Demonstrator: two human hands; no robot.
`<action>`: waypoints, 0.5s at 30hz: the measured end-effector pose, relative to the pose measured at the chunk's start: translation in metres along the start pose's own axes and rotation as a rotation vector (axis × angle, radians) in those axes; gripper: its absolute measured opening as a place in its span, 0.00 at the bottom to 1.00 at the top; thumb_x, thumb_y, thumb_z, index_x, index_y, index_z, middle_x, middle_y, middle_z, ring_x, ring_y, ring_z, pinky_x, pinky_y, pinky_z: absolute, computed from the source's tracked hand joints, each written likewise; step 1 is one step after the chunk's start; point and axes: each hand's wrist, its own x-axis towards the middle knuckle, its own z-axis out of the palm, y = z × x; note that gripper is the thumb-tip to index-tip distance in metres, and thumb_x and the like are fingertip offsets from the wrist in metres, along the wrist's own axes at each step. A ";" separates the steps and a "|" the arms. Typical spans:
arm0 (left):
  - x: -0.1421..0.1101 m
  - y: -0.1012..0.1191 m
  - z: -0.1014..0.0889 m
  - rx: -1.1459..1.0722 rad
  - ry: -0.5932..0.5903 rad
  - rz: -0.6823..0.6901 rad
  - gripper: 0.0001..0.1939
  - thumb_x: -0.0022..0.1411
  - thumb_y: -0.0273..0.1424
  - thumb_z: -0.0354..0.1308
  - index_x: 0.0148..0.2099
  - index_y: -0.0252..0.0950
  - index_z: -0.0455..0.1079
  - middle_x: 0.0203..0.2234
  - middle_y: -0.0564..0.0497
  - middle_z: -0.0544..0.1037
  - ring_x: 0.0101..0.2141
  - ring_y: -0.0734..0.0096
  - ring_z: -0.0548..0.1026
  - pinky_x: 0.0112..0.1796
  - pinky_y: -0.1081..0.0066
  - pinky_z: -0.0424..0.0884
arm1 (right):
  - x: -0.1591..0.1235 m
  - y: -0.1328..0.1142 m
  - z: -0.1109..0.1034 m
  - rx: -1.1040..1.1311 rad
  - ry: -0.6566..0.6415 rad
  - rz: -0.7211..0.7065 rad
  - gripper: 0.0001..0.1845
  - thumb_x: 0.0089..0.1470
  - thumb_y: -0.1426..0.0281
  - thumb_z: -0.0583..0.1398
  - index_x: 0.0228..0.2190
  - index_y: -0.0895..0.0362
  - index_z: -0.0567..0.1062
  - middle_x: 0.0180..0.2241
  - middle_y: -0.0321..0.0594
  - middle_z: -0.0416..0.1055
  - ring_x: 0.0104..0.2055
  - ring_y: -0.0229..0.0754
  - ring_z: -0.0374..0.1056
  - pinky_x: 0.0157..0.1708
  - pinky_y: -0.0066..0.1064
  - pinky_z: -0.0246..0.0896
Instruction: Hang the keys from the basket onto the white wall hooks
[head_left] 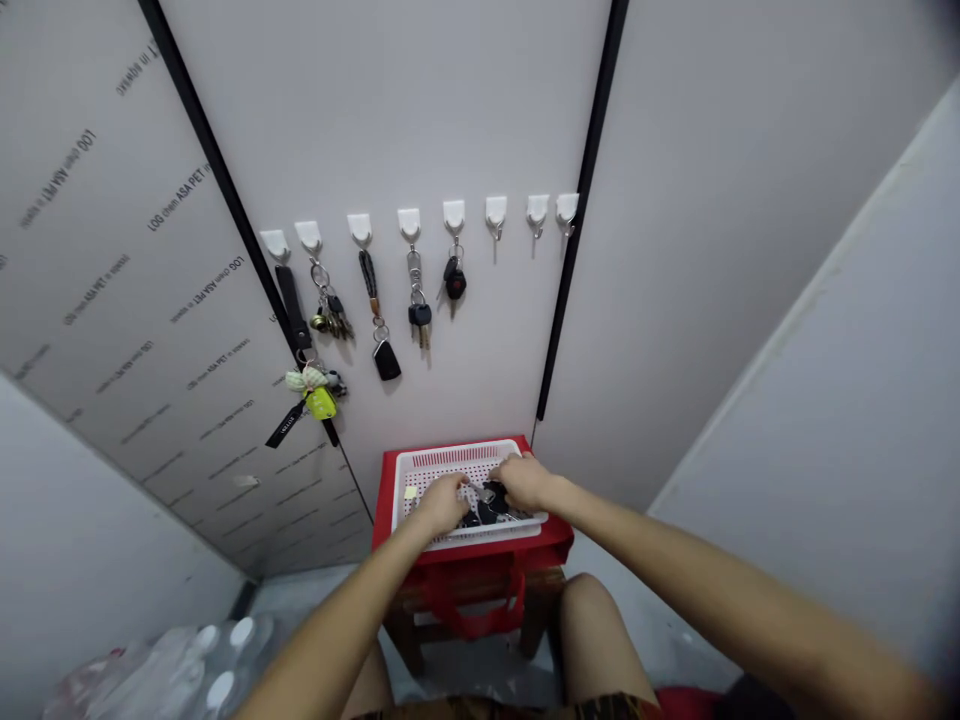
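Observation:
A white plastic basket (457, 462) with a perforated bottom holds several dark keys (491, 503) with metal parts. My left hand (444, 503) reaches into its middle, thumb and fingers pinched on a silvery metal part of the keys. At the basket's right side, my right hand (525, 482) curls its fingers down onto the same bunch. Its fingertips are partly hidden among the keys. A small pale yellow piece (410, 492) lies at the basket's left.
White hooks (496, 208) line the wall; those on the left carry key sets (420, 315), three on the right are bare. Red fabric (382, 500) lies under the basket on a wooden stool (405, 600). Bottles (225, 660) stand at lower left.

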 end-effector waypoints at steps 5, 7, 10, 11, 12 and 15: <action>-0.002 0.005 0.017 0.115 -0.030 0.084 0.17 0.40 0.28 0.51 0.38 0.35 0.63 0.33 0.47 0.69 0.36 0.66 0.64 0.36 0.70 0.58 | 0.006 0.006 0.008 0.007 0.010 0.046 0.14 0.34 0.73 0.52 0.29 0.58 0.68 0.32 0.46 0.66 0.36 0.46 0.60 0.35 0.38 0.49; 0.000 0.005 0.019 0.112 -0.019 0.053 0.20 0.39 0.30 0.52 0.39 0.34 0.62 0.35 0.45 0.68 0.37 0.64 0.64 0.37 0.69 0.58 | 0.007 0.010 0.006 0.091 0.011 0.045 0.11 0.35 0.72 0.51 0.26 0.57 0.69 0.30 0.43 0.67 0.34 0.44 0.61 0.32 0.34 0.50; 0.004 0.004 0.020 0.038 0.017 0.002 0.24 0.38 0.29 0.53 0.42 0.32 0.60 0.36 0.43 0.68 0.37 0.63 0.64 0.37 0.68 0.58 | 0.008 0.016 0.000 0.235 0.076 0.045 0.09 0.37 0.72 0.49 0.22 0.57 0.68 0.25 0.40 0.68 0.29 0.39 0.61 0.28 0.29 0.51; 0.005 0.004 0.020 -0.011 0.041 0.001 0.24 0.38 0.29 0.53 0.43 0.31 0.60 0.36 0.43 0.67 0.38 0.64 0.63 0.38 0.67 0.57 | 0.008 0.018 -0.003 0.300 0.103 0.043 0.09 0.38 0.72 0.49 0.21 0.58 0.68 0.23 0.39 0.68 0.27 0.38 0.61 0.27 0.28 0.51; 0.007 0.005 0.018 -0.079 0.064 0.012 0.24 0.38 0.29 0.53 0.43 0.31 0.59 0.37 0.43 0.67 0.38 0.65 0.63 0.39 0.68 0.57 | 0.008 0.019 -0.007 0.382 0.128 0.037 0.08 0.38 0.71 0.49 0.20 0.59 0.68 0.22 0.38 0.67 0.25 0.36 0.61 0.26 0.27 0.51; 0.013 0.011 0.009 -0.370 0.090 0.085 0.22 0.41 0.26 0.52 0.42 0.32 0.59 0.38 0.45 0.66 0.39 0.71 0.63 0.41 0.71 0.57 | 0.007 0.021 -0.025 0.712 0.174 0.004 0.09 0.39 0.70 0.49 0.20 0.61 0.67 0.19 0.36 0.65 0.22 0.32 0.58 0.24 0.24 0.52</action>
